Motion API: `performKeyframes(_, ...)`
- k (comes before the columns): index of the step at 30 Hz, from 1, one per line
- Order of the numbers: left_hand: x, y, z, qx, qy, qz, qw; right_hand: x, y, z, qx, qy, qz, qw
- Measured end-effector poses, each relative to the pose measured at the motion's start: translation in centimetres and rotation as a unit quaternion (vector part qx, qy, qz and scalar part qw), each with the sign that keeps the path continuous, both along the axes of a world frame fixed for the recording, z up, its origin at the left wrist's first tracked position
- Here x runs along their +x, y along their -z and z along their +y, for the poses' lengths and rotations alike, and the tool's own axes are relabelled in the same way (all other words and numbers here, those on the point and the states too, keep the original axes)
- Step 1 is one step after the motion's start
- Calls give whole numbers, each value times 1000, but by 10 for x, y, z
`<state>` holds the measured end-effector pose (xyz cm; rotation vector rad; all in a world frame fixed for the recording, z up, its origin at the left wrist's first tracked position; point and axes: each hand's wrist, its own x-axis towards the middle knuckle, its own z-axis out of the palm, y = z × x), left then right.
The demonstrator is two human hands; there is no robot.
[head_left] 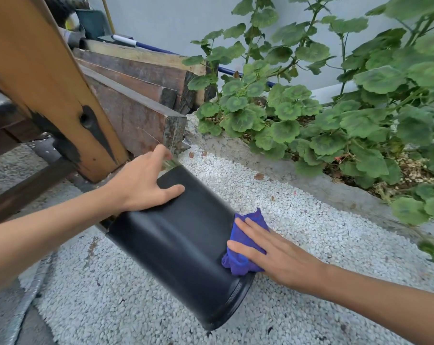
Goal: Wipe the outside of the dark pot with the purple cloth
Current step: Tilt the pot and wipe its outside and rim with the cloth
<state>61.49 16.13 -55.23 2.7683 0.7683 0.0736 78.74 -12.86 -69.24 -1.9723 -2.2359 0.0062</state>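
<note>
The dark pot (176,245) is a black plastic pot tipped on its side above white gravel, with its rim toward me at the lower right. My left hand (141,183) grips the pot's far end, thumb on the wall and fingers wrapped over the edge out of sight. My right hand (268,250) lies flat with straight fingers on the purple cloth (241,260) and presses it against the right side of the pot. The bunched cloth shows above and below my fingers.
White gravel (298,220) covers the ground under the pot. Stacked weathered timber beams (136,113) and a slanted wooden post (51,90) stand at the left. A concrete kerb (310,180) borders a bed of green geraniums (335,115) at the right.
</note>
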Motion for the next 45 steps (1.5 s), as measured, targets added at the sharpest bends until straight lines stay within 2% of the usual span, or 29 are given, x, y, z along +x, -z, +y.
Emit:
performKeyframes(6,2,-7,-5,6,29,116,993,3,4,-3,7,-12,27,1000)
performKeyframes(11,10,-10,-14,8,45,95,994,2,7,-17,-3,3,45,999)
performKeyframes(16,13,-11,-19,44,57,135,988,-13,2,-21,22,1,28,999)
performKeyframes(19,10,-8,-15,67,73,137,986,-18,-2,-16,5,-10,38,999)
performKeyframes(24,5,-5,-12,120,134,110,978,-18,-9,-9,-37,20,125,991)
performKeyframes(29,2,-3,-17,195,190,92,958,3,-7,8,-92,79,245,962)
performKeyframes(38,-3,-5,-8,146,193,82,967,29,13,41,-134,148,379,904)
performKeyframes(41,0,-6,-10,92,164,65,980,25,11,45,-141,185,425,875)
performKeyframes(45,4,-12,-14,-8,96,28,995,16,16,39,-107,203,428,874)
